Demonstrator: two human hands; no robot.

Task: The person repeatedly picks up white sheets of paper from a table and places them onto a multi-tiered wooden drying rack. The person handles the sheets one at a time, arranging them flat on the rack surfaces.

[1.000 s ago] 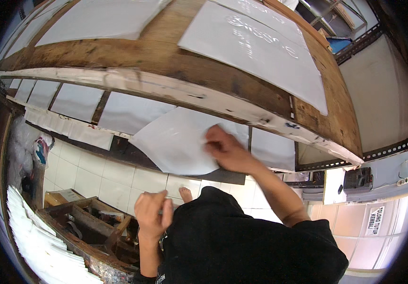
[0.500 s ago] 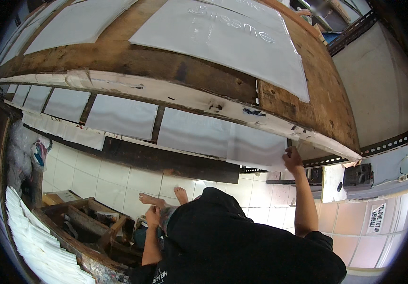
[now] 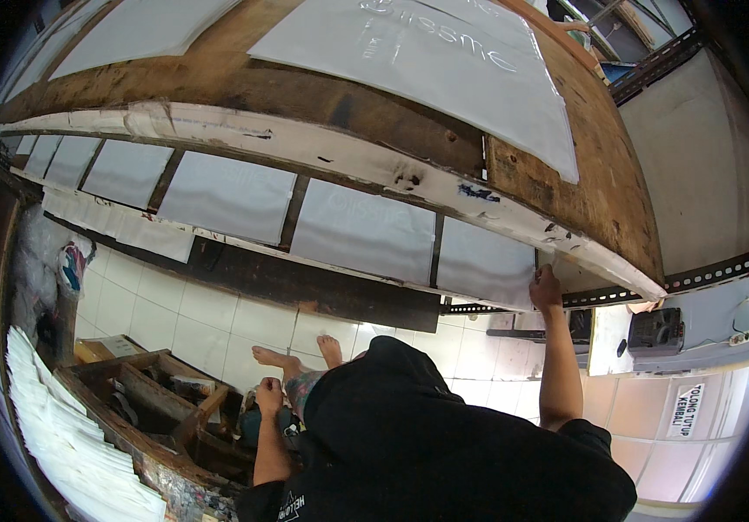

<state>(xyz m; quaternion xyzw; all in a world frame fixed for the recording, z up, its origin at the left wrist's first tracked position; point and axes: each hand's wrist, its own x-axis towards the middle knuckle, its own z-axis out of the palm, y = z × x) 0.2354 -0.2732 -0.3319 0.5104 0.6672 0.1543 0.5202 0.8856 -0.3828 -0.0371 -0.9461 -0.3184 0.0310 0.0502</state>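
Right hand (image 3: 547, 287) and left hand (image 3: 269, 396) are well apart. The right one, at the end of a straightened arm, has its fingers bent in at the lower right corner of a white sheet (image 3: 486, 261); whether it pinches that corner cannot be told. The left one is loosely closed, fingers folded toward the palm, near a wooden box (image 3: 203, 413) split into compartments, and nothing shows sticking out of it.

The sheet lies flat on a lower shelf (image 3: 294, 213), last on the right in a row of white sheets parted by dark wooden strips. Its neighbour to the left (image 3: 361, 230) bears faint glossy lettering.

Above the shelf stretches a worn wooden surface (image 3: 605, 191) with a pale, stained front edge. On it rests a larger sheet (image 3: 418, 74) with shiny clear lettering, and more white sheets lie to its left.

Below, the person's black shirt (image 3: 444, 435) fills the lower middle, with bare feet (image 3: 276, 358) on white floor tiles (image 3: 205, 304). A fanned pile of white sheets (image 3: 61, 426) stands at the lower left, beside the box. At the right, a black boxy device (image 3: 657, 331) sits near the wall.
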